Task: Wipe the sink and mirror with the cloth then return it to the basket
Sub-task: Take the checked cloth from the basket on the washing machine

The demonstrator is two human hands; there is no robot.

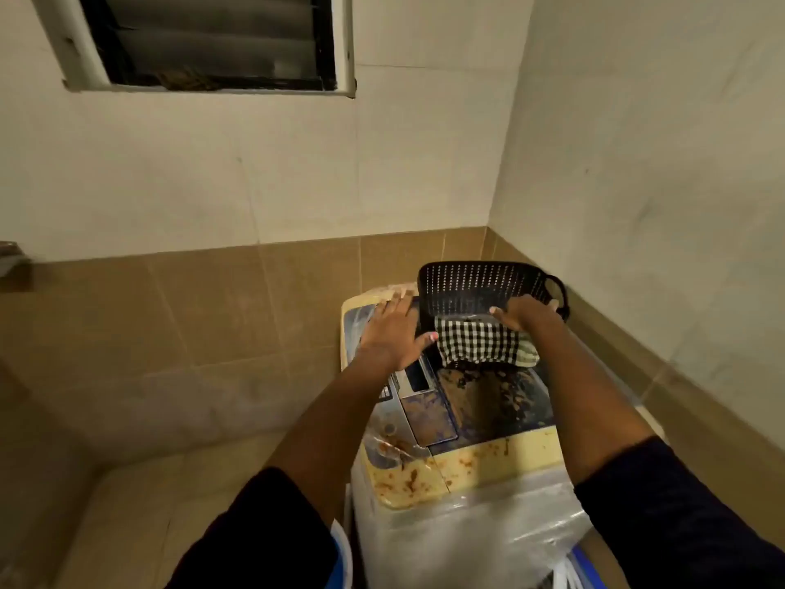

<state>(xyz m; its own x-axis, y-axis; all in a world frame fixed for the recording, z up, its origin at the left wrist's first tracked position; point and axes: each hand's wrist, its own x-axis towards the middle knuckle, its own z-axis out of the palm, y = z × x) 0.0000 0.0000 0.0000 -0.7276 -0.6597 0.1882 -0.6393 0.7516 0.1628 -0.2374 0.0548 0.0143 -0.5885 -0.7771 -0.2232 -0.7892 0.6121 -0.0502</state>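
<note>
A black perforated plastic basket [475, 286] stands on top of an old washing machine [463, 465] in the room's corner. A black-and-white checked cloth [480, 344] lies over the basket's near rim, half hanging out. My right hand [524, 312] rests on the cloth's far edge inside the basket, fingers curled onto it. My left hand [393, 331] lies flat on the machine's lid to the left of the basket, fingers spread, thumb touching the basket's near left corner. No sink or mirror is in view.
The washing machine's top is stained and its body is wrapped in clear plastic [467, 533]. Tiled walls meet right behind the basket. A louvred window [212, 40] sits high on the left wall. Beige floor tiles [127, 503] lie to the left.
</note>
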